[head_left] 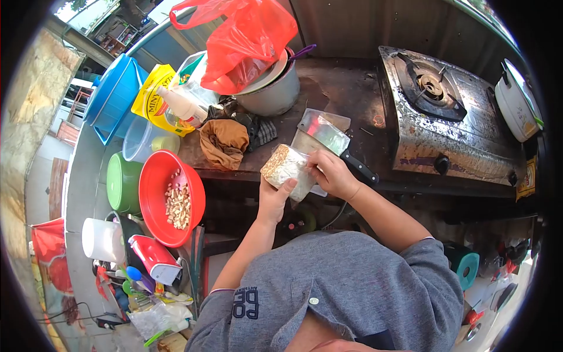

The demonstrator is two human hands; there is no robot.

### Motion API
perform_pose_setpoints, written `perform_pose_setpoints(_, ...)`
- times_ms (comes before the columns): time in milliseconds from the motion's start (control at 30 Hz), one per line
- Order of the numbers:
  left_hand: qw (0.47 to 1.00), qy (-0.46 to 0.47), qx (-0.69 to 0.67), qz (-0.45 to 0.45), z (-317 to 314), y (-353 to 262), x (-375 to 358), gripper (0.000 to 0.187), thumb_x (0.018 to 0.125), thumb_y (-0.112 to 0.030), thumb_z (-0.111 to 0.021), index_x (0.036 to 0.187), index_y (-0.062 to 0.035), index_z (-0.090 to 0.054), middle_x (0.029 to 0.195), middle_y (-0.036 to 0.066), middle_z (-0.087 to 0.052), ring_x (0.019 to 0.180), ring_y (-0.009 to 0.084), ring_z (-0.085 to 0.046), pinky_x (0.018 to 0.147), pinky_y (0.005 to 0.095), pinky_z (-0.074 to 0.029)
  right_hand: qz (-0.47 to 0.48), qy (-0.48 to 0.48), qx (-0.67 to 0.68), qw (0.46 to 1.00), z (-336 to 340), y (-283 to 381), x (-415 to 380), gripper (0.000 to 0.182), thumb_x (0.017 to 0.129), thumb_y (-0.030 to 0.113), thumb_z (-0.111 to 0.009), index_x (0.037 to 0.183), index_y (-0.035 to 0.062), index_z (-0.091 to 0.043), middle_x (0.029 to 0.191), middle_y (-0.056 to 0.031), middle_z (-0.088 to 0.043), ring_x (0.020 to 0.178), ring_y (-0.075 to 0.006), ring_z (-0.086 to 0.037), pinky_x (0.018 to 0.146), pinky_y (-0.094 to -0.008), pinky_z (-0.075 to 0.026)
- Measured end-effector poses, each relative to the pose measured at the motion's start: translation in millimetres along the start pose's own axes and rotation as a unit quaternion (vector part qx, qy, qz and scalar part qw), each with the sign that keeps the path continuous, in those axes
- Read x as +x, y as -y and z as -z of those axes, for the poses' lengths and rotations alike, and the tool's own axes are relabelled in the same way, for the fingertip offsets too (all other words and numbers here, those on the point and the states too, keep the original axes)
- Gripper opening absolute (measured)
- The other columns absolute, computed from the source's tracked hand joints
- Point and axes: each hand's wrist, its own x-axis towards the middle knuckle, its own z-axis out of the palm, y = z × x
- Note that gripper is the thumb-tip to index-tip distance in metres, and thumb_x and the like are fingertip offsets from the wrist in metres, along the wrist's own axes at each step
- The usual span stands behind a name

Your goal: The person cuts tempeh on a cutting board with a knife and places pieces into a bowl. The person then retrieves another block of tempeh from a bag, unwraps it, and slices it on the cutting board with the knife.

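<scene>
A block of tempeh (285, 166), whitish with a brown beany end, is held up in front of the counter's edge in what looks like clear plastic wrap. My left hand (274, 198) grips it from below and the left, thumb across its near face. At its right side, the bent fingers of my right hand (334, 175) pinch the wrap. Just beyond my right hand lies a broad-bladed knife (324, 134) with a black handle, resting on a pale cutting board (339, 121). Some of the wrap is hidden behind my fingers.
A worn gas stove (463, 120) stands right. Behind are a grey pot (272, 97), a red plastic bag (249, 44), a brown cloth (224, 144) and a yellow pouch (153, 97). To the left is a red basin (156, 220) holding small pale pieces, beside a green container (123, 183).
</scene>
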Motion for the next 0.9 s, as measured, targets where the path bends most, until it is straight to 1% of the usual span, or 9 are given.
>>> perform_pose_setpoints(133, 0.995, -0.023, 0.054, -0.078, 7.0, 0.0, -8.8, 0.059, 0.077, -0.015, -0.080, 0.123, -0.0016, -0.045, 0.116, 0.008, -0.058, 0.107, 0.0167, -0.057, 0.094, 0.0331, -0.045, -0.049, 0.057, 0.043, 0.996, 6.1, 2.6, -5.9, 0.017, 0.078, -0.001, -0.064, 0.091, 0.0030, -0.054, 0.085, -0.0117, -0.055, 0.082, -0.0301, -0.058, 0.073, -0.0362, -0.049)
perform_pose_setpoints(267, 0.994, -0.028, 0.034, -0.103, 11.2, -4.4, -18.6, 0.057, 0.076, -0.010, -0.079, 0.121, -0.0014, -0.046, 0.115, 0.008, -0.059, 0.105, 0.0172, -0.058, 0.094, 0.0337, -0.046, 0.003, 0.074, 0.060, 0.995, 15.1, 8.3, 2.0, 0.014, 0.080, 0.000, -0.065, 0.090, 0.0029, -0.055, 0.088, -0.0110, -0.054, 0.081, -0.0288, -0.059, 0.073, -0.0349, -0.049)
perform_pose_setpoints(333, 0.995, -0.028, -0.070, -0.072, 15.3, -4.8, -20.9, 0.056, 0.074, -0.008, -0.079, 0.121, -0.0012, -0.047, 0.114, 0.009, -0.059, 0.104, 0.0186, -0.060, 0.093, 0.0345, -0.047, -0.046, 0.142, 0.091, 0.985, 20.5, 14.3, 4.9, 0.012, 0.082, 0.001, -0.065, 0.090, 0.0024, -0.055, 0.090, -0.0092, -0.056, 0.089, -0.0265, -0.058, 0.078, -0.0350, -0.049)
perform_pose_setpoints(467, 0.975, -0.042, -0.214, -0.041, 9.7, -10.1, -24.1, 0.060, 0.079, -0.024, -0.076, 0.125, -0.0014, -0.046, 0.114, 0.010, -0.059, 0.102, 0.0218, -0.061, 0.091, 0.0373, -0.050, -0.104, 0.175, 0.100, 0.974, 24.2, 24.0, 10.4, 0.012, 0.083, 0.002, -0.065, 0.090, 0.0017, -0.055, 0.088, -0.0101, -0.055, 0.086, -0.0272, -0.058, 0.076, -0.0345, -0.048)
perform_pose_setpoints(600, 0.955, -0.096, -0.281, 0.012, 6.0, -12.4, -24.3, 0.063, 0.082, -0.036, -0.071, 0.130, -0.0055, -0.044, 0.118, 0.009, -0.057, 0.111, 0.0257, -0.057, 0.097, 0.0434, -0.046, -0.087, 0.152, 0.039, 0.984, 25.2, 34.7, 10.0, 0.012, 0.083, 0.003, -0.065, 0.089, 0.0013, -0.056, 0.085, -0.0117, -0.054, 0.081, -0.0281, -0.058, 0.072, -0.0347, -0.048)
perform_pose_setpoints(700, 0.933, -0.155, -0.324, 0.001, 29.4, -13.2, -14.9, 0.064, 0.087, -0.043, -0.063, 0.137, -0.0091, -0.041, 0.133, 0.009, -0.052, 0.121, 0.0293, -0.051, 0.103, 0.0469, -0.041, -0.086, 0.130, 0.005, 0.988, 29.3, 36.4, 4.0, 0.011, 0.084, 0.006, -0.064, 0.088, 0.0012, -0.055, 0.084, -0.0131, -0.054, 0.079, -0.0305, -0.058, 0.068, -0.0365, -0.047)
perform_pose_setpoints(800, 0.922, -0.174, -0.344, 0.035, 63.1, -16.8, -13.1, 0.066, 0.082, -0.052, -0.065, 0.136, -0.0209, -0.044, 0.134, 0.002, -0.053, 0.122, 0.0260, -0.050, 0.100, 0.0590, -0.036, -0.125, 0.073, -0.026, 0.989, 37.3, 28.6, 0.5, 0.012, 0.086, 0.007, -0.063, 0.088, 0.0007, -0.054, 0.083, -0.0135, -0.053, 0.076, -0.0311, -0.057, 0.066, -0.0371, -0.048)
perform_pose_setpoints(833, 0.909, -0.212, -0.355, 0.049, 70.0, -22.1, -13.5, 0.065, 0.078, -0.055, -0.067, 0.133, -0.0264, -0.047, 0.135, -0.001, -0.052, 0.123, 0.0236, -0.049, 0.098, 0.0631, -0.033, -0.126, 0.006, -0.029, 0.992, 40.1, 20.5, 0.2, 0.011, 0.086, 0.006, -0.063, 0.089, 0.0004, -0.054, 0.082, -0.0120, -0.053, 0.073, -0.0270, -0.057, 0.065, -0.0339, -0.048)
perform_pose_setpoints(900, 0.899, -0.212, -0.383, 0.023, 79.7, -28.0, -15.1, 0.055, 0.083, -0.052, -0.062, 0.130, -0.0255, -0.051, 0.128, -0.003, -0.058, 0.116, 0.0220, -0.056, 0.094, 0.0535, -0.044, -0.167, -0.088, -0.052, 0.981, 48.7, -2.6, 3.7, 0.010, 0.087, 0.004, -0.063, 0.091, 0.0003, -0.055, 0.083, -0.0096, -0.052, 0.072, -0.0200, -0.056, 0.063, -0.0288, -0.047)
